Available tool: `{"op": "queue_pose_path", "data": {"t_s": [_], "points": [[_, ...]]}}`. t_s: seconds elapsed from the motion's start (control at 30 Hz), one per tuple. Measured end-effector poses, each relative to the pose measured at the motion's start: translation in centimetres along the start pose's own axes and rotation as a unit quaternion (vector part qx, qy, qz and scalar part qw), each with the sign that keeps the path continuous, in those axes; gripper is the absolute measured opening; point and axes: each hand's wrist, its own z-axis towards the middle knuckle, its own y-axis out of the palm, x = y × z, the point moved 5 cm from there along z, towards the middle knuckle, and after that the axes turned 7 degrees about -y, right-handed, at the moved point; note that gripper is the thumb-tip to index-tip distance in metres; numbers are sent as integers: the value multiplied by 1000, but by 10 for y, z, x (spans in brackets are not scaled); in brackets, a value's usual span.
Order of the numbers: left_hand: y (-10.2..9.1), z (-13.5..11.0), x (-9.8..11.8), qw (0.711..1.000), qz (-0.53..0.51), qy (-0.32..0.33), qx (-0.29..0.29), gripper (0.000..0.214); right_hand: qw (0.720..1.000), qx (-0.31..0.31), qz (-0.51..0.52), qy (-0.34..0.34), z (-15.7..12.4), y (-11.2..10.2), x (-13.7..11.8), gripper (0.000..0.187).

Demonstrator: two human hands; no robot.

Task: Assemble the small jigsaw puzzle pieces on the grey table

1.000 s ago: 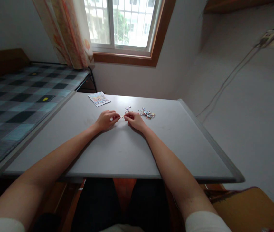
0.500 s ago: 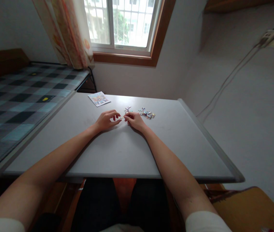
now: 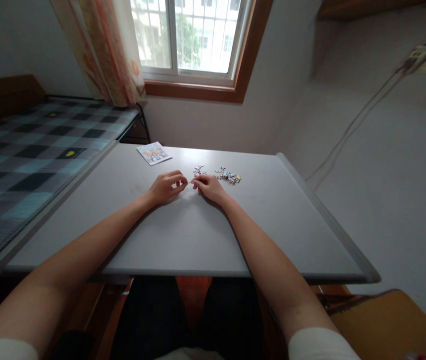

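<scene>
Between my two hands, low over the table, is a small jigsaw puzzle piece (image 3: 190, 182), seen nearly edge-on. My left hand (image 3: 168, 186) pinches its left side between thumb and fingers. From the other side, the thumb and index finger of my right hand (image 3: 208, 187) are closed on it. Whether it is one piece or several joined is too small to tell. Just behind my right hand lies a small group of puzzle pieces (image 3: 198, 170), partly hidden by the fingers. To the right of that hand is a larger heap of loose puzzle pieces (image 3: 229, 176).
A card with a colourful picture (image 3: 154, 153) lies at the table's back left. The grey table (image 3: 193, 235) has raised side edges. A bed with a checked cover (image 3: 47, 145) stands along the left, and a yellow-brown seat (image 3: 389, 322) is at the lower right.
My left thumb and fingers have closed together onto the puzzle piece; they were apart before. My right hand has stayed in almost the same place.
</scene>
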Motion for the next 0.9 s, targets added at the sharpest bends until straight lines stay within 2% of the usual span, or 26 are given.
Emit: {"op": "queue_pose_path", "data": {"t_s": [0.27, 0.53, 0.9], "points": [[0, -1, -8, 998, 43, -35, 15, 15, 1000, 7, -18, 3, -1, -2, -2, 27], [-1, 0, -2, 999, 52, -11, 11, 17, 1000, 0, -20, 15, -2, -2, -2, 28], [1, -1, -4, 999, 40, -9, 4, 16, 998, 5, -55, 20, -2, -4, -4, 32]]}}
